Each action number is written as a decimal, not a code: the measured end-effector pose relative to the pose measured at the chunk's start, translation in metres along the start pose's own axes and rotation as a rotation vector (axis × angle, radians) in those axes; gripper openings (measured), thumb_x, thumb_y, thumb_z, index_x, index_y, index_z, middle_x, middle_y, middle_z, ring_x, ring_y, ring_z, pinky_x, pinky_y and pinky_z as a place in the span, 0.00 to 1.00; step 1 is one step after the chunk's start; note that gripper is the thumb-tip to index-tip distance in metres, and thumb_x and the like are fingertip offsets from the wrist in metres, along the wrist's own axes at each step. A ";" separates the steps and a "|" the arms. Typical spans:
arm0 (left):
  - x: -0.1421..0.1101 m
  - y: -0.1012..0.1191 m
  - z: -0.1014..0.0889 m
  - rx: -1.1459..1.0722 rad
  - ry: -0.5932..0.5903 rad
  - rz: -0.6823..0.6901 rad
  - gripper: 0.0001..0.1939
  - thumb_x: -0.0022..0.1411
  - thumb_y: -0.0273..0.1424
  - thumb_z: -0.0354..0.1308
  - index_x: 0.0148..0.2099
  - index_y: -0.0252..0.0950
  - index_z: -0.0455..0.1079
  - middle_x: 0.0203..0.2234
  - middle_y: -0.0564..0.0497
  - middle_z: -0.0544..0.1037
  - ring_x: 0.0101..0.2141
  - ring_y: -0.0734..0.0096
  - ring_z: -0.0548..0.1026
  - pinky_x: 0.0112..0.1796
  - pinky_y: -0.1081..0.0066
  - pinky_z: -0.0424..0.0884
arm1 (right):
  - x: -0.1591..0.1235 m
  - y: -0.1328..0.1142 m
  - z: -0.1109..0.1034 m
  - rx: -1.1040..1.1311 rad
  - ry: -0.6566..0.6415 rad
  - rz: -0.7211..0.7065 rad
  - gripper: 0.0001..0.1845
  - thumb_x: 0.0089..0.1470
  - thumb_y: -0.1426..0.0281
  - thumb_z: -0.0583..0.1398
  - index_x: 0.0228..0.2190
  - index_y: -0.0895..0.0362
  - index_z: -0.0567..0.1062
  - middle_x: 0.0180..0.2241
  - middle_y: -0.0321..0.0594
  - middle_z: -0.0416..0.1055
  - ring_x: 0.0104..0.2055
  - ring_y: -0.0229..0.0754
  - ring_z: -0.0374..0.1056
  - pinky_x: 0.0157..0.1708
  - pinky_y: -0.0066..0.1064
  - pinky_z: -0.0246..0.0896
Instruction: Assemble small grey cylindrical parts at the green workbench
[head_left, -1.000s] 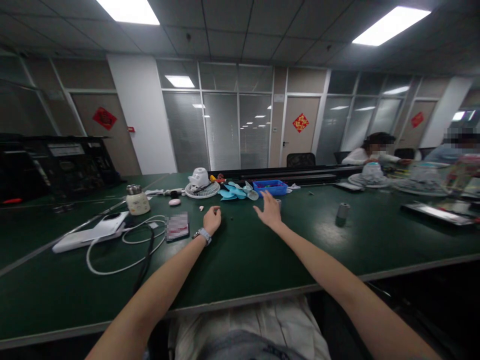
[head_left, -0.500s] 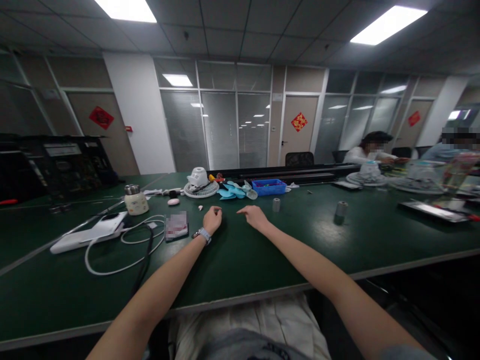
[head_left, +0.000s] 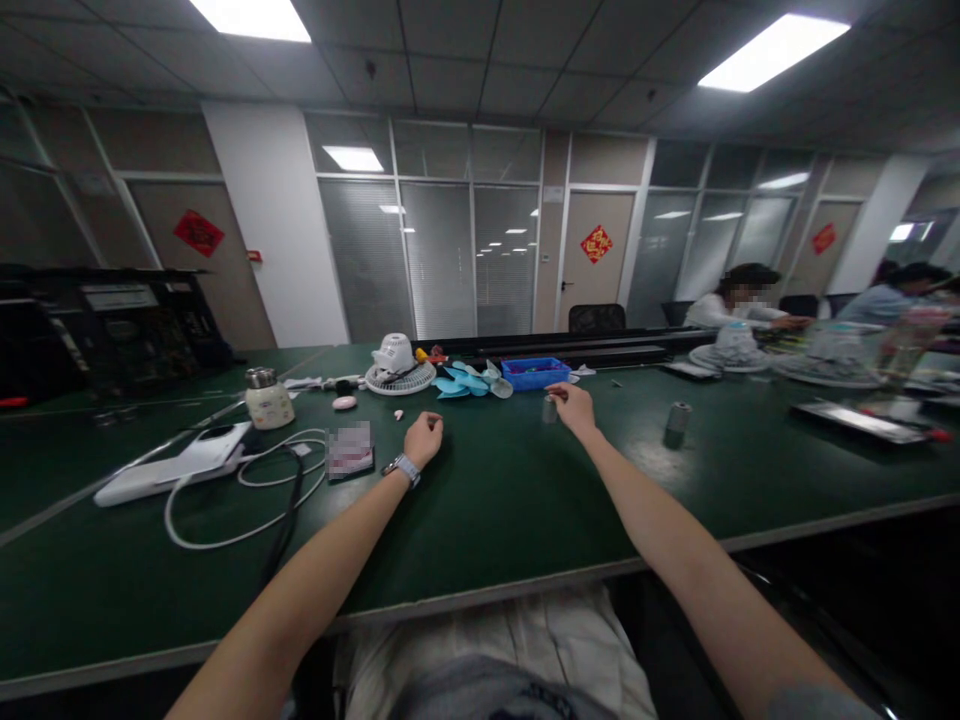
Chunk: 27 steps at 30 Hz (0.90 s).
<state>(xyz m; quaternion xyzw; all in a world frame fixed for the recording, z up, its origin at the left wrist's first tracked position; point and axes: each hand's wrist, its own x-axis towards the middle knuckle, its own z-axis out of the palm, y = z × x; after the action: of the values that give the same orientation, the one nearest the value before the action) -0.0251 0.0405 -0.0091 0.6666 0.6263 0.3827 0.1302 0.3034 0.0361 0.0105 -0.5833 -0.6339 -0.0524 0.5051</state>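
On the green table, my right hand (head_left: pixel 574 408) reaches to a small grey metal cylinder (head_left: pixel 550 412) standing upright. Its thumb and fingertips close around the top of that cylinder. My left hand (head_left: pixel 424 438), with a watch (head_left: pixel 408 468) on the wrist, rests on the table with curled fingers, and I see nothing in it. A second grey metal cylinder (head_left: pixel 679 417) stands farther right. Behind the hands lie light-blue fan blades (head_left: pixel 465 380), a blue bin (head_left: pixel 536 374) with small parts in it, and a white fan head (head_left: pixel 397 362).
To the left are a cream bottle (head_left: pixel 270 402), a white power bank (head_left: pixel 150 478) with a looped cable, a dark-edged flat item (head_left: pixel 350 452) and a pink oval case (head_left: pixel 344 403). At far right, other people sit near more fan parts and a tablet (head_left: pixel 862 421).
My right hand has moved right and slightly away from me, from the bare table to the top of the nearer metal cylinder. My left hand stays in place.
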 end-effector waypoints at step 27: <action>0.001 -0.001 0.001 0.013 -0.038 0.012 0.14 0.59 0.34 0.51 0.46 0.36 0.68 0.35 0.47 0.77 0.34 0.67 0.74 0.35 0.72 0.66 | -0.009 -0.004 0.005 -0.143 -0.044 0.218 0.29 0.41 0.58 0.64 0.46 0.57 0.71 0.44 0.45 0.72 0.43 0.43 0.70 0.42 0.32 0.63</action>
<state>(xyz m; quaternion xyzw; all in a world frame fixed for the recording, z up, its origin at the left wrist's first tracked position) -0.0250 0.0416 -0.0102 0.6783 0.6221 0.3667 0.1356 0.2954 0.0321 0.0034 -0.6843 -0.5721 -0.0294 0.4512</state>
